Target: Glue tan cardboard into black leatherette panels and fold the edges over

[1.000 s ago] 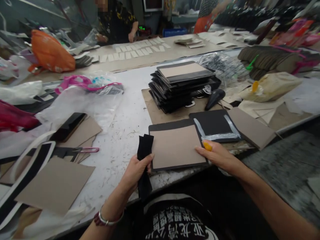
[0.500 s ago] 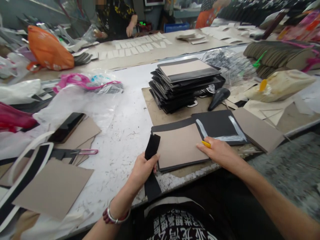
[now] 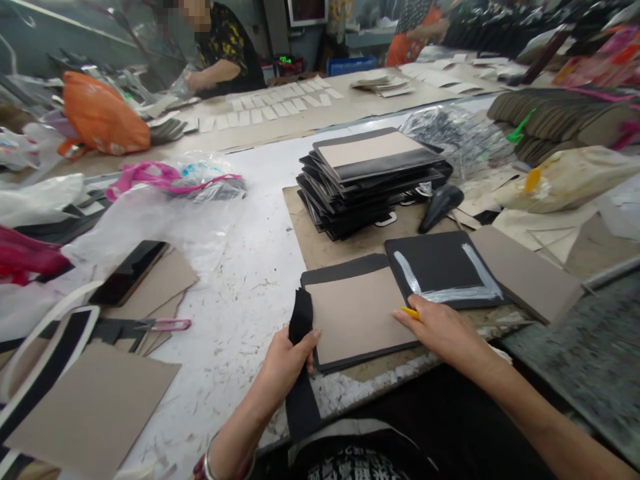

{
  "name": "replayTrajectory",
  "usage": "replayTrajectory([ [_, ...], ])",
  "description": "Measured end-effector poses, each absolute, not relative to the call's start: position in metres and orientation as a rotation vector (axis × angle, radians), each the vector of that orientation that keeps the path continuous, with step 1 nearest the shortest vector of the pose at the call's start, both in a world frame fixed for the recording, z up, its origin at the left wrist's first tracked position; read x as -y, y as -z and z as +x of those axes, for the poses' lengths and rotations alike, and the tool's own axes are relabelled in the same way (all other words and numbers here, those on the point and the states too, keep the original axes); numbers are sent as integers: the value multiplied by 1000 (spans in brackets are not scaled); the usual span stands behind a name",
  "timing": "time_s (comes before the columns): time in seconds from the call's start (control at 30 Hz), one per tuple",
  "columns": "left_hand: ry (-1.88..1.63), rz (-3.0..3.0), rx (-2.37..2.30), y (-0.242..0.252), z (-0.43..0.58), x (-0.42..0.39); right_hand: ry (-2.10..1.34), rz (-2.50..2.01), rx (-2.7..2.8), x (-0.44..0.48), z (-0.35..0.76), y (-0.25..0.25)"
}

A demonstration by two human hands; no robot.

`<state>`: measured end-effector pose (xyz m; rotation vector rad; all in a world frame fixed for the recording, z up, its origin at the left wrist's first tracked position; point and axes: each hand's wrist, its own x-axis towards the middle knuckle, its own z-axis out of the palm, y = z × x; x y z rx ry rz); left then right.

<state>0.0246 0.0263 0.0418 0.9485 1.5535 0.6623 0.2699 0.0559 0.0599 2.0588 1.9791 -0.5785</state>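
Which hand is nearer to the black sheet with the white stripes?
Right. The right hand rests close to the near edge of the black sheet; the left hand is farther left, gripping a black strip.

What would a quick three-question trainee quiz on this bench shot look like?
1. True or false: the left hand grips a black strip.
2. The right hand touches the edge of: A) the phone, B) the brown board, C) the orange bag.
3. Fill in: the small tool peeking from the right hand is ___ in colour.
Key: 1 true; 2 B; 3 yellow.
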Motion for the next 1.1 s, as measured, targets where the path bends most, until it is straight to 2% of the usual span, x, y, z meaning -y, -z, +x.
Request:
replayTrajectory([
  [0.2,-609,966,-1605,-38,25,-26,559,2040,-1999,-54,266,-66],
  [0.63,-724,1030,-1588,-36,24,-21,632,2160,-2127,-50,276,-60],
  [0.83,-867,888,-1554,-51,26,-22,440,2224,-2168,-55,266,-85],
  [1.1,-672,1026,-1646,-50,10,-21,198,2265,-2205,-57,265,-100],
])
